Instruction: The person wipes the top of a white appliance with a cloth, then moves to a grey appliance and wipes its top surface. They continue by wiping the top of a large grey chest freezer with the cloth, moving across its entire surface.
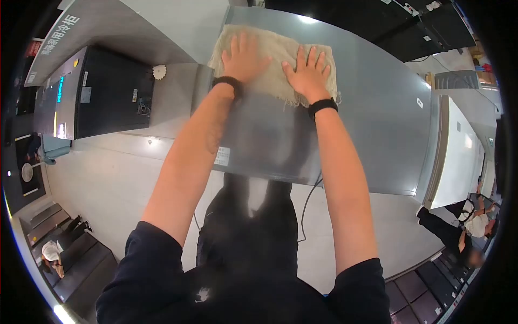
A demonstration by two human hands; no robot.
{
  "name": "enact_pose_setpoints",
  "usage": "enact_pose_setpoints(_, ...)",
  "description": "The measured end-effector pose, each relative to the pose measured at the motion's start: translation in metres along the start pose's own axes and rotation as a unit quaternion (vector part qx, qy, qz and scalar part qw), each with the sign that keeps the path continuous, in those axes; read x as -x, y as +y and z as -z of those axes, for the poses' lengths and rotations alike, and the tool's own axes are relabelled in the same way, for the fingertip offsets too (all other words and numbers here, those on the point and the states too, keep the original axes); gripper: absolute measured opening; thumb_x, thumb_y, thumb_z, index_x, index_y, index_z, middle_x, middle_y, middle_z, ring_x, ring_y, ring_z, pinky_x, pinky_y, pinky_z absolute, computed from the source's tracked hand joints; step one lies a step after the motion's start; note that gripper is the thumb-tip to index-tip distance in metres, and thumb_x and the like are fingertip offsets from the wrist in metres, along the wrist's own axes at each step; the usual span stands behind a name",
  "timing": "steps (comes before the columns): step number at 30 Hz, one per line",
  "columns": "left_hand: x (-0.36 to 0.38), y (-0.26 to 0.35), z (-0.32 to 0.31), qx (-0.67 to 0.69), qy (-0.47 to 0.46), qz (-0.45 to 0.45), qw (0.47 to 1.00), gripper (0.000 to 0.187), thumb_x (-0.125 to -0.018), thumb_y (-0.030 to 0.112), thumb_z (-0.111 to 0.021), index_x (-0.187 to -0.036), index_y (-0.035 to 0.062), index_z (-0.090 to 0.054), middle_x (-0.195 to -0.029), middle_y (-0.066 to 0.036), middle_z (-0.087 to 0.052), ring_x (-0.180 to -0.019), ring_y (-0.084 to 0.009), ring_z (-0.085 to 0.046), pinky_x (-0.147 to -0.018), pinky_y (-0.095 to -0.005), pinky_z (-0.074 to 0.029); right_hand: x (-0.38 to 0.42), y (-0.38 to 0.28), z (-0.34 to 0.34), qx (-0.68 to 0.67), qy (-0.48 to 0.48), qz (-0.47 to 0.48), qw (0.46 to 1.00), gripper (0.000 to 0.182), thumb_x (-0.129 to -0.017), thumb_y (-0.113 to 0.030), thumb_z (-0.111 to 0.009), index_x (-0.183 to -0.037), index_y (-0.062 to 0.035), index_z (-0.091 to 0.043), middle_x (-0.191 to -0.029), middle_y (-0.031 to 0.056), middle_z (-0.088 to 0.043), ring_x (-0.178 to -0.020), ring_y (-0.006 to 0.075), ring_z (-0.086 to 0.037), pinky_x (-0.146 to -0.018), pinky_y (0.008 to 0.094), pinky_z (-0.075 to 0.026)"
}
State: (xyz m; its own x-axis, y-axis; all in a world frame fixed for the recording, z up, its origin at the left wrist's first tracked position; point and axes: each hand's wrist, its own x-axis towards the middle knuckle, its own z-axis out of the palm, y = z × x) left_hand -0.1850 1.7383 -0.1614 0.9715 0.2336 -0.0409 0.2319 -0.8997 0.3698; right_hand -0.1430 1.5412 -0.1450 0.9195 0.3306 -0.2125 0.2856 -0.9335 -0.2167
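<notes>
A beige cloth with frayed edges lies spread over the far part of a grey, glossy appliance surface. Flat on the cloth's left half rests my left hand, fingers spread, slightly blurred, with a dark band round the wrist. My right hand presses on the right half, its fingers also apart and pointing away from me; a black band circles that wrist. Neither hand grips the cloth. A small white label is stuck near the surface's front left edge.
To the left stands a dark fridge-like cabinet beside a grey panel. A white appliance borders the right side. A black cable hangs to the pale floor. Other people are at the far left and right.
</notes>
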Motion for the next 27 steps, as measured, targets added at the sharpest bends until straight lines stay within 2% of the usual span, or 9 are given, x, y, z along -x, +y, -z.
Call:
enact_pose_setpoints(7, 0.052, 0.013, 0.011, -0.023, -0.077, 0.039, 0.996, 0.085, -0.093, 0.054, -0.056, -0.16, 0.0186, -0.019, -0.168, -0.011, -0.006, -0.155, -0.0339, -0.006, -0.117, -0.066, -0.015, 0.065, 0.008, -0.003, -0.022, -0.014, -0.001, 1.0, 0.082, -0.097, -0.062, -0.039, -0.162, -0.0165, -0.016, -0.168, 0.0179, -0.004, -0.154, 0.0405, 0.004, -0.121, 0.0565, 0.001)
enact_pose_setpoints(9, 0.029, -0.022, -0.022, -0.044, -0.101, -0.019, 0.994, 0.076, -0.097, 0.048, -0.052, -0.159, 0.0153, -0.024, -0.167, -0.011, -0.015, -0.154, -0.0324, -0.013, -0.119, -0.0601, -0.018, 0.077, 0.009, -0.001, -0.032, -0.022, -0.002, 0.999, 0.082, -0.097, -0.061, -0.039, -0.162, -0.016, -0.015, -0.168, 0.018, -0.004, -0.154, 0.0403, 0.005, -0.121, 0.0561, 0.001)
enact_pose_setpoints(11, 0.024, -0.053, -0.017, 0.141, -0.145, -0.031, 0.979, 0.068, -0.1, 0.043, -0.05, -0.157, 0.0115, -0.03, -0.164, -0.01, -0.024, -0.152, -0.03, -0.021, -0.12, -0.0526, -0.021, 0.08, 0.007, 0.003, -0.029, -0.032, -0.003, 0.999, 0.081, -0.098, -0.06, -0.039, -0.162, -0.0153, -0.016, -0.168, 0.0182, -0.004, -0.154, 0.0403, 0.005, -0.121, 0.0558, 0.001)
enact_pose_setpoints(13, 0.032, -0.063, 0.018, 0.509, -0.196, 0.002, 0.838, 0.061, -0.103, 0.039, -0.047, -0.154, 0.0072, -0.036, -0.161, -0.009, -0.033, -0.149, -0.0267, -0.028, -0.12, -0.0435, -0.024, 0.079, 0.004, 0.004, -0.029, -0.031, -0.005, 0.999, 0.081, -0.098, -0.059, -0.039, -0.161, -0.0147, -0.016, -0.168, 0.0185, -0.004, -0.154, 0.0403, 0.005, -0.121, 0.0557, 0.001)
enact_pose_setpoints(16, 0.055, -0.045, 0.039, 0.613, -0.135, 0.102, 0.772, 0.056, -0.104, 0.036, -0.047, -0.147, 0.0023, -0.046, -0.153, -0.008, -0.045, -0.143, -0.0213, -0.037, -0.119, -0.0333, -0.026, 0.08, 0.009, -0.005, -0.024, -0.02, -0.008, 0.999, 0.08, -0.099, -0.058, -0.039, -0.161, -0.0142, -0.017, -0.168, 0.0188, -0.004, -0.154, 0.0404, 0.005, -0.121, 0.0558, 0.001)
enact_pose_setpoints(19, 0.066, -0.028, 0.055, 0.655, -0.108, 0.11, 0.74, 0.055, -0.104, 0.034, -0.046, -0.148, 0.0014, -0.045, -0.153, -0.011, -0.044, -0.143, -0.0215, -0.037, -0.12, -0.0356, -0.025, 0.081, 0.007, -0.005, -0.021, -0.009, -0.002, 1.0, 0.079, -0.099, -0.058, -0.039, -0.161, -0.0142, -0.018, -0.168, 0.0192, -0.004, -0.154, 0.0405, 0.005, -0.121, 0.0564, 0.001)
enact_pose_setpoints(22, 0.07, -0.024, 0.064, 0.633, -0.062, 0.134, 0.76, 0.051, -0.105, 0.028, -0.044, -0.147, -0.002, -0.044, -0.151, -0.012, -0.047, -0.141, -0.0219, -0.04, -0.119, -0.0352, -0.027, 0.079, 0.004, -0.003, -0.021, -0.007, -0.002, 1.0, 0.079, -0.099, -0.058, -0.038, -0.161, -0.0139, -0.018, -0.168, 0.0196, -0.004, -0.154, 0.0409, 0.005, -0.121, 0.0571, 0.0)
enact_pose_setpoints(25, 0.078, -0.012, 0.075, 0.519, 0.017, 0.094, 0.85, 0.046, -0.105, 0.021, -0.042, -0.142, -0.0052, -0.048, -0.149, -0.015, -0.049, -0.139, -0.0236, -0.044, -0.117, -0.0347, -0.032, 0.076, 0.008, -0.008, -0.013, 0.002, -0.001, 1.0, 0.079, -0.099, -0.059, -0.038, -0.161, -0.0135, -0.018, -0.167, 0.0197, -0.004, -0.154, 0.0415, 0.005, -0.121, 0.0576, 0.0)
enact_pose_setpoints(27, 0.07, -0.024, 0.051, 0.577, 0.081, 0.1, 0.807, 0.04, -0.104, 0.018, -0.042, -0.135, -0.0052, -0.053, -0.143, -0.015, -0.053, -0.135, -0.0241, -0.048, -0.114, -0.0339, -0.035, 0.075, 0.007, -0.009, 0.0, -0.006, -0.006, 1.0, 0.08, -0.099, -0.06, -0.038, -0.161, -0.0132, -0.018, -0.167, 0.0198, -0.004, -0.154, 0.0418, 0.005, -0.121, 0.0581, 0.0)
